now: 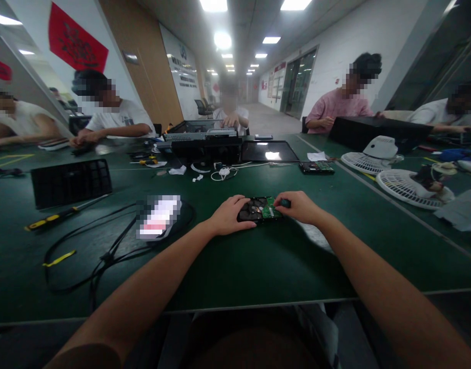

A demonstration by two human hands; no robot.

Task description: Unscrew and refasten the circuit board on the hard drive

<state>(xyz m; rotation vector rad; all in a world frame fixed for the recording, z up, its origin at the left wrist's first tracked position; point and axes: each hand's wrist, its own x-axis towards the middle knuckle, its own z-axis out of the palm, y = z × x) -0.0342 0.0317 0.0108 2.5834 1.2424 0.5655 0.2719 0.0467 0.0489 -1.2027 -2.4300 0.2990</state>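
A small flat device point(255, 211), much like a bare hard drive, was placed on a green table point(235, 277), just off the middle of the view toward four o'clock. Its left part was dark; its right part was covered by a green circuit board point(269, 211). At the device's nine o'clock, its end was clasped by the left hand point(228, 215), with the fingers set at the far edge and the thumb along the near one. At three o'clock, a short dark handle point(285, 203) was pinched by the right hand point(300, 206) beside the board; whether any tip was pressed to the board could not be made out. The device was judged stiff and fairly dense, with smooth sides that might slip, and the exposed board was taken to be fragile; a hold was best taken by the two long edges, with the board's face avoided. A similar device point(316, 168) was seen at two o'clock, and a phone point(158, 219) with a blurred screen at nine o'clock.
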